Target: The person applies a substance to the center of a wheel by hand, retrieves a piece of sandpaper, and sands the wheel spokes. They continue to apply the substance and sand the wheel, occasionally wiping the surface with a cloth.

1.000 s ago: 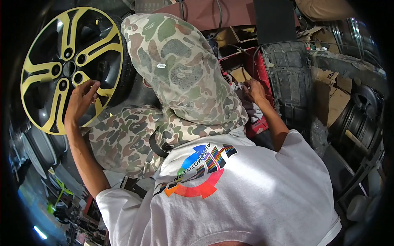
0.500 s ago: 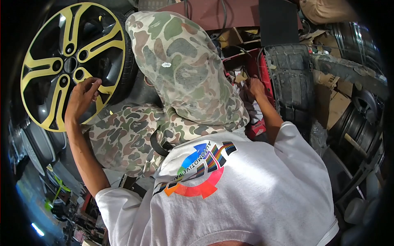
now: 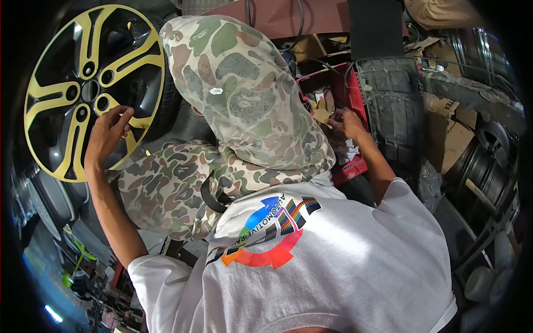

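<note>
My left hand (image 3: 111, 130) is in front of the lower right part of a black and yellow wheel (image 3: 70, 93), its fingers bent and drawn together. Whatever it may hold is hidden. On the other side, my right hand (image 3: 347, 123) is over a red crate (image 3: 355, 91), its fingertips closed at the edge of a small tan piece (image 3: 321, 115). Small items and crumpled pale material lie in the crate below that hand.
My legs in camouflage cloth (image 3: 244, 94) lie between wheel and crate. A dark ribbed panel (image 3: 391, 105) stands right of the crate, with cardboard (image 3: 444, 130) and more wheels (image 3: 488, 172) beyond. Another rim (image 3: 50, 197) is at the lower left.
My right hand has shifted slightly down, and the tan piece now shows lower, at its fingertips. My left hand keeps nearly the same pose by the wheel. The view has shifted slightly.
</note>
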{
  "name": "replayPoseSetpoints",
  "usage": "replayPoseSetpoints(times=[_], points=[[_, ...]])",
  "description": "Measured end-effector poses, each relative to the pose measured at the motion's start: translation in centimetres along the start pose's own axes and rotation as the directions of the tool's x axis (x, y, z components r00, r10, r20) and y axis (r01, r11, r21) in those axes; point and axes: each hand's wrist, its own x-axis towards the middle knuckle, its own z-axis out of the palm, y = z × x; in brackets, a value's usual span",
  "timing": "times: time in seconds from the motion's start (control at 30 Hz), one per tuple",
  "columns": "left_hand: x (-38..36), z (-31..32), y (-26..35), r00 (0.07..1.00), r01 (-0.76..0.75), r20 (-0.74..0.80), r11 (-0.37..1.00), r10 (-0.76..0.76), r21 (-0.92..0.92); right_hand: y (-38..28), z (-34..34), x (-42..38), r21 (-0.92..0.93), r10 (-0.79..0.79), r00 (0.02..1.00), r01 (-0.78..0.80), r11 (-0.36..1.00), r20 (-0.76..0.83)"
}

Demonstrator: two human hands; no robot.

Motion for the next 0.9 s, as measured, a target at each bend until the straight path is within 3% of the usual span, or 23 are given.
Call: replayPoseSetpoints(times=[0.03,0.17,0.23,0.37,0.47,0.53,0.57,0.63,0.7,0.77,0.8,0.9], points=[[0.0,0.0,-0.1,1.0,0.009,-0.002,1.0,-0.009,-0.013,0.6,0.1,0.1,0.094,-0.02,0.999,0.024,0.995,-0.044],[-0.1,-0.1,0.4,1.0,-0.01,-0.01,1.0,0.01,0.007,2.7,1.4,0.5,0.163,-0.002,0.992,0.022,0.986,-0.123],[-0.1,-0.1,0.4,0.999,-0.05,-0.021,0.999,0.05,-0.01,1.7,2.3,0.0,-0.128,-0.016,0.965,-0.018,0.992,-0.264],[-0.3,-0.3,0.7,0.999,-0.046,-0.023,0.999,0.047,0.02,0.8,3.6,-0.1,-0.278,-0.008,0.957,-0.076,0.958,-0.29],[-0.5,-0.3,0.3,0.999,-0.033,-0.011,0.999,0.033,0.021,1.9,4.3,1.2,-0.171,-0.078,0.923,0.013,0.985,-0.378],[-0.7,-0.2,0.4,1.0,-0.013,-0.014,1.0,0.014,0.02,1.3,3.6,1.0,-0.018,-0.129,0.818,0.144,0.989,-0.56],[-0.7,-0.1,0.3,1.0,-0.013,-0.013,1.0,0.013,0.02,1.1,3.2,0.8,-0.018,-0.128,0.819,0.143,0.99,-0.559],[-0.8,-0.2,0.1,1.0,-0.016,-0.01,1.0,0.016,0.005,-1.0,1.1,0.0,0.18,-0.05,0.826,0.181,0.967,-0.561],[-0.8,-0.3,0.3,0.998,-0.05,-0.021,0.999,0.051,0.013,-2.6,-0.5,-0.7,0.192,-0.082,0.758,0.266,0.945,-0.647],[-0.9,-0.3,0.6,0.996,-0.079,-0.043,0.997,0.08,0.02,-4.5,-2.5,-1.7,0.482,0.043,0.807,0.308,0.82,-0.589],[-0.9,-0.1,1.0,0.99,-0.134,-0.061,0.989,0.13,-0.065,-6.2,-4.3,-2.7,0.616,0.097,0.841,0.306,0.726,-0.532],[-1.1,-0.1,3.3,0.964,-0.264,-0.092,0.938,0.249,-0.225,-11.9,-9.7,-5.2,0.599,-0.012,0.785,0.484,0.638,-0.62]])
